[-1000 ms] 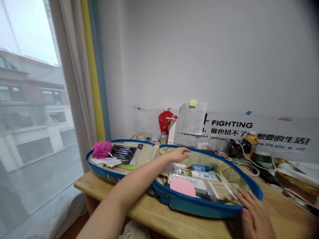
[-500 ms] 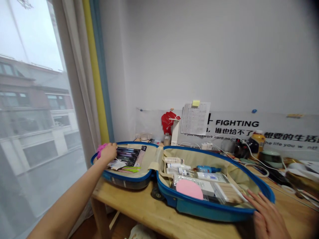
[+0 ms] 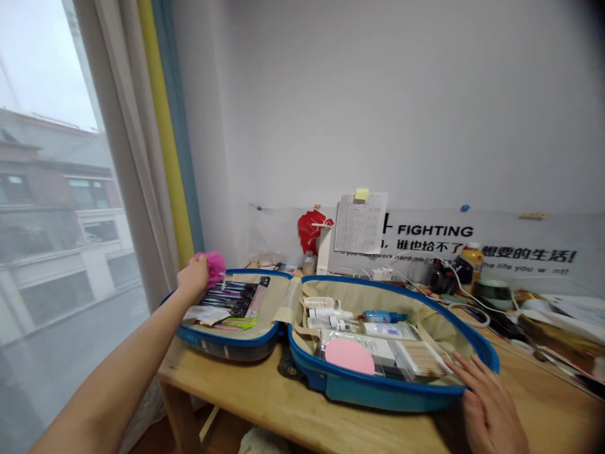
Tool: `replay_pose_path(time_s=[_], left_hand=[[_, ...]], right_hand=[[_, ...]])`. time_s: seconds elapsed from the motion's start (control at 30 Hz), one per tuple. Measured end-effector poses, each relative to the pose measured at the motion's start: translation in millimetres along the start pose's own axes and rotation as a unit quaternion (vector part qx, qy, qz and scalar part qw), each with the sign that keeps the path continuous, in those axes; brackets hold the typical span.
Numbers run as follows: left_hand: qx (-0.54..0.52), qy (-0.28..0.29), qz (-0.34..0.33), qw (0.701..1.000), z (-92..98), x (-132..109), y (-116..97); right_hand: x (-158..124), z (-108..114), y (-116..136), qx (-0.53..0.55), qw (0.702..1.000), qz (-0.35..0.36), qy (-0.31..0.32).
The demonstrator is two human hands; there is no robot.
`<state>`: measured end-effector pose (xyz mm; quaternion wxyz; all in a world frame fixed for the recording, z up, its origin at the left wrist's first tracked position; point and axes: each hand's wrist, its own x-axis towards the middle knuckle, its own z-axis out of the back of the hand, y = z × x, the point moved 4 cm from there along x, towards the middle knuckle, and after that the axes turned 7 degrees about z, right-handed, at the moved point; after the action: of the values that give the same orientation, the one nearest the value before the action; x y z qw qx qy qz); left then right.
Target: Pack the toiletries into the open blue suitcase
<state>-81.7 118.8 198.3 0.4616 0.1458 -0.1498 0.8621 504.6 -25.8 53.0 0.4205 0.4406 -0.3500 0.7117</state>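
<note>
A blue suitcase (image 3: 378,394) lies open on a wooden desk (image 3: 293,413). My left hand (image 3: 193,277) is closed round a pink bath pouf (image 3: 215,267) and holds it just above the far left corner of the left half. That half also holds dark packets (image 3: 234,296) and white sachets (image 3: 205,313). My right hand (image 3: 489,410) lies flat, fingers apart, on the near right rim of the right half. This half holds small bottles (image 3: 331,313), a pink round pad (image 3: 350,355) and a pack of cotton swabs (image 3: 422,359).
A window with curtains (image 3: 155,145) is on the left. Behind the case stand a red ornament (image 3: 309,228), a pinned paper (image 3: 360,222), a yellow-capped bottle (image 3: 470,263), a green jar (image 3: 492,291), cables and papers. A banner reading FIGHTING (image 3: 435,231) hangs on the wall.
My left hand swept from the middle of the case to its far left corner, closed on the pink pouf and lifted it. My right hand stayed on the rim.
</note>
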Motion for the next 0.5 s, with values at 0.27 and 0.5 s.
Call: replay_pose_path(time_s=[0.27,0.5], left_hand=[[-0.277,0.046,-0.212,0.936,58.3,-74.1,-183.5],[-0.346,0.222,-0.293,0.863,23.2,-182.9,-315.6]], right_hand=[[-2.0,-0.2,-0.4,0.015,1.0,-0.027,0.004],[-2.9,0.8,0.4,0.026,0.999,-0.041,-0.001]])
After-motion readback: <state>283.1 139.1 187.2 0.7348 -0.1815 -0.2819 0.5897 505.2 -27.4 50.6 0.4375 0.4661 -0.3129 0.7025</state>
